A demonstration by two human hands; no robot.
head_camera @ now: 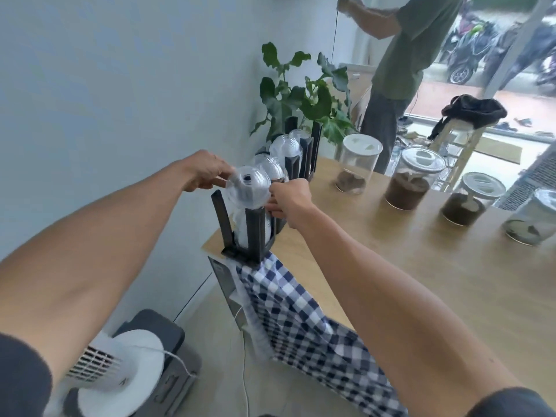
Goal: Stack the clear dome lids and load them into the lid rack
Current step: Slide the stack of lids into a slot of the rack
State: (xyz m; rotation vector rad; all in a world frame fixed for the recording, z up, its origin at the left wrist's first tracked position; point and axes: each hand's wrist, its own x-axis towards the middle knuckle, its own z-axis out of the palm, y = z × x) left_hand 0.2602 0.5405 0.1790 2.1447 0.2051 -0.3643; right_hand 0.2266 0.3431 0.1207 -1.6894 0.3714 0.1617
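A stack of clear dome lids (248,188) stands at the top of the nearest slot of the black lid rack (254,236), at the left end of the wooden counter. My left hand (204,173) pinches the top lid's left rim. From the right, my right hand (288,200) grips the stack with curled fingers. More clear lids (284,149) fill the rack's slots farther back, between tall black posts.
A blue-and-white checked cloth (301,320) hangs over the counter's near edge. Several clear jars with white lids (358,167) stand along the counter. A potted plant (301,97) is behind the rack. A person (403,64) stands beyond the counter. A white fan (120,377) sits on the floor.
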